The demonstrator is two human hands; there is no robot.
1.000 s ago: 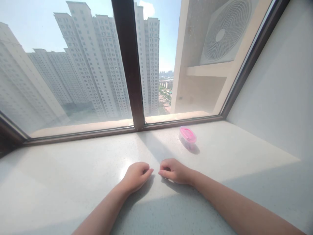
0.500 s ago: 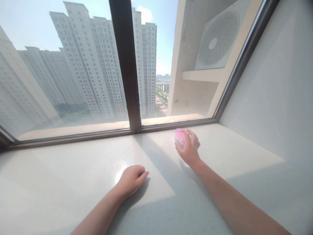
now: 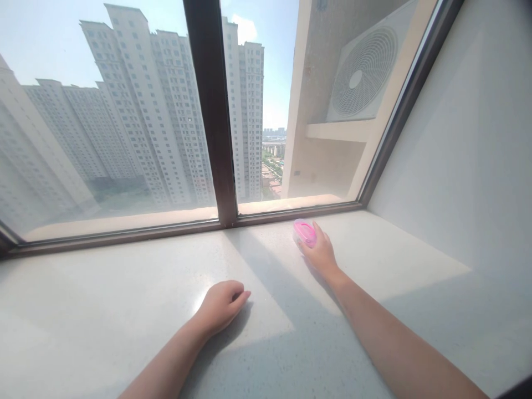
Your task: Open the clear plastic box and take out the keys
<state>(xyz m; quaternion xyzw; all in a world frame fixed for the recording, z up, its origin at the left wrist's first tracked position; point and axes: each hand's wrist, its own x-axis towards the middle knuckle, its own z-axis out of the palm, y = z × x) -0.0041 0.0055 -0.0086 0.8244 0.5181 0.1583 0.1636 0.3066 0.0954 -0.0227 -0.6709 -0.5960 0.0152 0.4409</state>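
Here, the right hand [image 3: 320, 252] pinches the pink-lidded box [image 3: 305, 233] between thumb and fingers.

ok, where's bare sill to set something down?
Left of the left hand, up to the window frame; between the hands; between right forearm and side wall. Crowded: at the pink-lidded container, right hand around it, close to the frame.

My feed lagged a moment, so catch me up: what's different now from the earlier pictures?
The right hand has moved forward and somewhat rightward, toward the window frame, and has taken hold of the pink-lidded container. The left hand stays loosely curled on the white sill, and the container sits in about the same spot.
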